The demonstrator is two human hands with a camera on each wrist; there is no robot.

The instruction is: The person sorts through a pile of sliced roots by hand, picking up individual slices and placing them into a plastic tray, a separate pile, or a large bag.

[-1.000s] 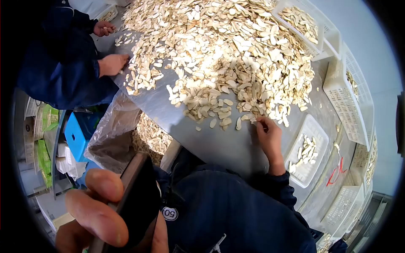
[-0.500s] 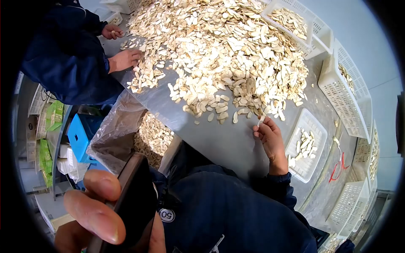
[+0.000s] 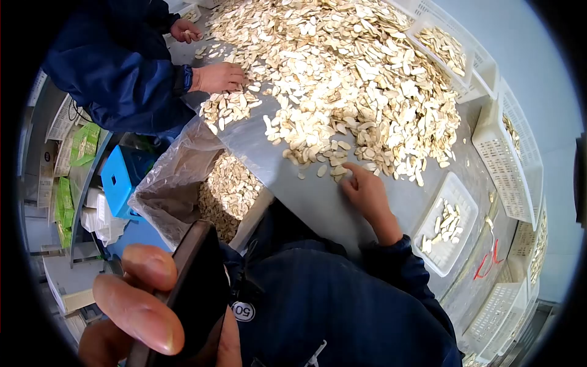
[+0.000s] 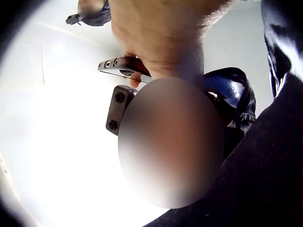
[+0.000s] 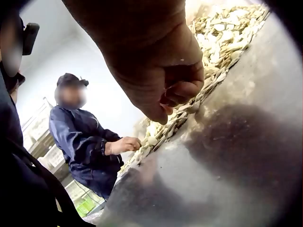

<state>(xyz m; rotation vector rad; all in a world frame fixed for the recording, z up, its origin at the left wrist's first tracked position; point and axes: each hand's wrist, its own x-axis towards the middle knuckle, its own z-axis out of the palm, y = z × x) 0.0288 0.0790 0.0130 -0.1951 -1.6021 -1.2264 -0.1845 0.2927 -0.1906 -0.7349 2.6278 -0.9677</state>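
In the head view my left hand (image 3: 137,306) grips a dark smartphone (image 3: 199,287) close to the camera, fingers along one side and thumb on the other. The left wrist view shows the phone's edge (image 4: 108,64) beyond that hand. At the near edge of a big heap of pale, flat dried slices (image 3: 330,79), my right hand (image 3: 370,199) reaches down with its index finger extended onto a few loose slices (image 3: 337,160). Its other fingers are bent under in the right wrist view, and no slice shows between them. Right of it lies a shallow white tray (image 3: 435,257) holding several slices.
Another person's hand (image 3: 217,77) works in the heap at left. A plastic-lined box (image 3: 177,177) of slices stands below the table edge, beside a blue stool (image 3: 122,180). White perforated baskets (image 3: 498,156) line the right side, near red-handled scissors (image 3: 487,263).
My right hand lifted a slice from the heap's edge, then moved left and touches other slices without it. The other person's hand moved right into the slices. My left hand keeps holding the phone.
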